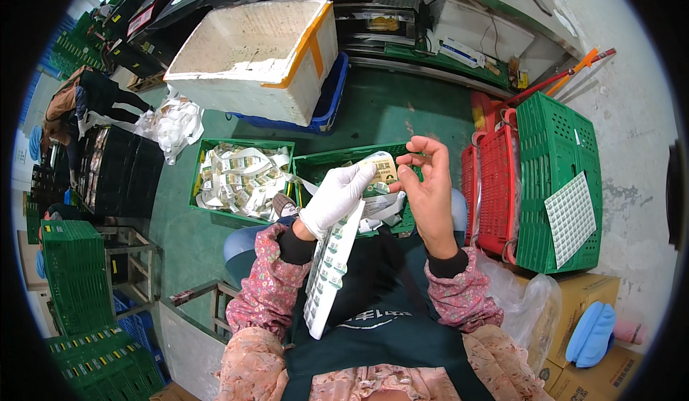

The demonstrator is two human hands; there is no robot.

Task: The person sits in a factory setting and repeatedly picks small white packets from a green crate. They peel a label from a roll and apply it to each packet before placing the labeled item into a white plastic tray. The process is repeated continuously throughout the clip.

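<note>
My left hand [336, 194], in a white glove, grips a printed product label [383, 168] between thumb and fingers. A white sheet of small green-and-white stickers [329, 272] hangs below that hand, against its wrist and over my dark apron [371, 299]. My bare right hand [429, 186] is at the label's right edge, its thumb and fingertips very near or touching it. Whether they pinch it is unclear. Beneath both hands stands a green crate [344, 156] with label strips [383, 207] in it. Another green crate [242, 218], to its left, holds a heap of label strips [242, 175].
A white foam box [242, 86] sits in a blue crate [328, 116] ahead. Red baskets [487, 186] and green crates [560, 132] with a sticker sheet [570, 221] stand right. Cardboard boxes [586, 293] lie lower right. A person [91, 99] bends at far left beside black crates [121, 169].
</note>
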